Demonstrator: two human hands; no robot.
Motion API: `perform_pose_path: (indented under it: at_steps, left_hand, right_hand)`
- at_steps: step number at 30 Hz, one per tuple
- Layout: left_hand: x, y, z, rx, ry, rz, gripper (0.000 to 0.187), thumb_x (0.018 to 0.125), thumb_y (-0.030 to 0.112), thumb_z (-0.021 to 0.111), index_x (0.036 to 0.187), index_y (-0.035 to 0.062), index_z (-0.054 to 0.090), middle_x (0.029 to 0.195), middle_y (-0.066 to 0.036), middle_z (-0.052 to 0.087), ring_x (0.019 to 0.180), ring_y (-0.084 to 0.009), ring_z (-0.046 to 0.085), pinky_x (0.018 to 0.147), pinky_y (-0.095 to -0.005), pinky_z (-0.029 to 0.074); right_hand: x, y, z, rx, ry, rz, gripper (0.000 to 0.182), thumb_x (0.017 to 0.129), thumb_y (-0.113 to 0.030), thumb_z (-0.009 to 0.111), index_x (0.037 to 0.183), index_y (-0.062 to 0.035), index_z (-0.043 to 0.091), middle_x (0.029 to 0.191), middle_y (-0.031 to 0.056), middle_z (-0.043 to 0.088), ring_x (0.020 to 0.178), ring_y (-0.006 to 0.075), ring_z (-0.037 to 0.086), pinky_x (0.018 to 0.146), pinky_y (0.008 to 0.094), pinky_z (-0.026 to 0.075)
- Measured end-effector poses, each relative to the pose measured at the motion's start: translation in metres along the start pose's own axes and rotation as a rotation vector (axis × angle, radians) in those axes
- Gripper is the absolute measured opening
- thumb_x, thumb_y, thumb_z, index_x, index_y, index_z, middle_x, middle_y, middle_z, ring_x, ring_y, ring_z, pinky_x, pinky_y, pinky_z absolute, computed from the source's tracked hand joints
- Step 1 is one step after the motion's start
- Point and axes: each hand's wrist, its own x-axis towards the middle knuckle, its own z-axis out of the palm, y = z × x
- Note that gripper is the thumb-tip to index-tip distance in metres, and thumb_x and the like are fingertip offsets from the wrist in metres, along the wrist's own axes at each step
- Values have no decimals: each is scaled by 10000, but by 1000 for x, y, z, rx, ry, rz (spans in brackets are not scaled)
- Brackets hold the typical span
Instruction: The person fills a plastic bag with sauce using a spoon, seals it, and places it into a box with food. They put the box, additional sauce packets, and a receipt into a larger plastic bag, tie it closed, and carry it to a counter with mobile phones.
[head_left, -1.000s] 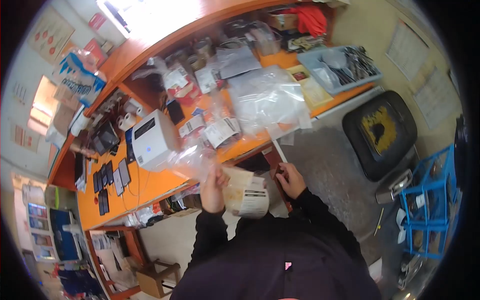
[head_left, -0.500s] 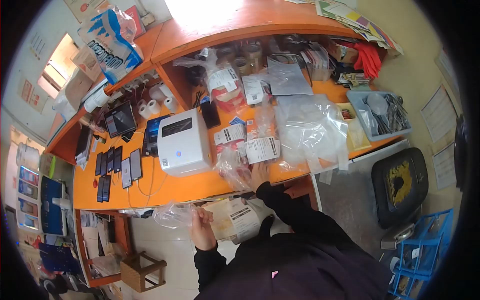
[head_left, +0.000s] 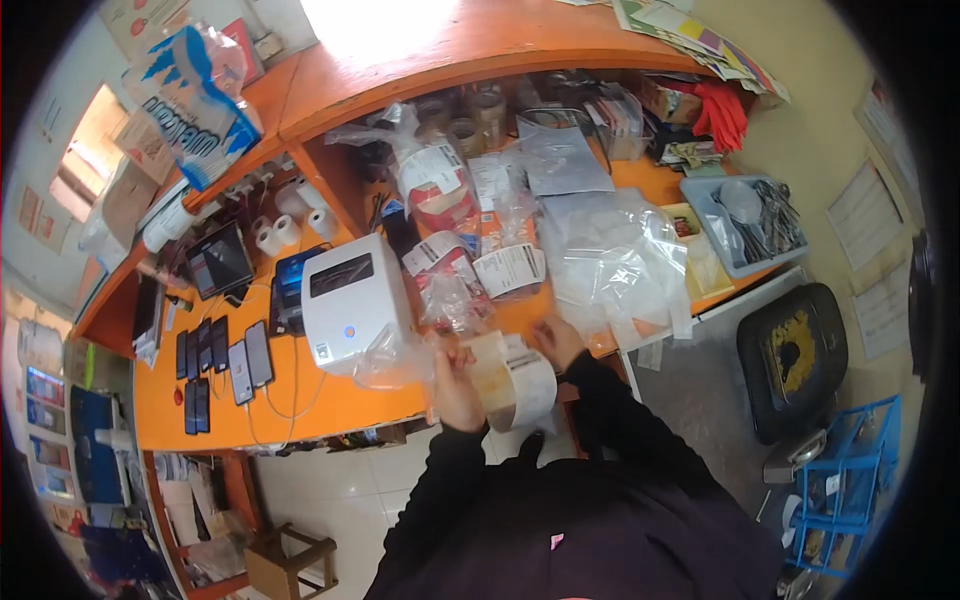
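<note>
A clear bag with food packs and a printed label point(head_left: 510, 382) hangs at the counter's front edge. My left hand point(head_left: 457, 388) is closed on the bag's gathered plastic, and loose clear film point(head_left: 392, 362) spreads to its left. On the bag's right, my right hand point(head_left: 557, 342) is beside the label, its fingers blurred. Behind them on the orange counter lie a bag with a white label point(head_left: 510, 270) and a red bag with a label point(head_left: 440, 278). Farther back stands a larger knotted bag point(head_left: 435, 180).
A white label printer point(head_left: 358, 305) stands left of the bags, with several phones point(head_left: 240, 370) beyond it. Clear plastic bags point(head_left: 620, 265) are piled on the right, near a grey tray of cutlery point(head_left: 745, 225). A black-seated chair point(head_left: 795, 360) is at the right.
My left hand has lifted the held bag up and to the right, to the counter edge. My right hand has left the labelled bag on the counter and moved beside the held bag.
</note>
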Motion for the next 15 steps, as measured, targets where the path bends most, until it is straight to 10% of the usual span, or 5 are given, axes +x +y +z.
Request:
perform_pose_path:
  at_steps: [3,6,7,15]
  left_hand:
    - [32,-50,-7,19,-168,146,177,952,226,395,933,62,460,842,-26,436,805,-146,418,764,-325,363]
    - [71,-116,-46,951,-21,628,299,938,174,397,1158,-22,452,1090,-116,506,1063,-212,446,950,-345,332]
    - [83,-102,-43,299,-255,57,530,894,111,456,1350,-66,250,1353,-199,347,1279,-253,297,1063,-319,214]
    - [-39,-59,-65,1001,-211,506,817,802,164,625,1385,-59,98,1430,-251,143,1319,-347,204,1072,-396,180]
  right_hand:
    - [-53,-9,-34,98,143,14,165,817,-98,556,955,-8,546,866,178,603,809,339,583,684,375,471]
    - [-99,-1,-54,-83,270,11,150,796,-31,572,940,0,540,840,149,574,754,289,595,656,320,472]
    - [-113,-3,-60,-89,271,18,133,796,-26,575,922,0,540,829,145,566,747,291,591,647,322,467]
    - [-189,8,-39,-49,45,8,146,757,-38,616,889,-32,554,852,161,566,793,329,572,640,370,458]
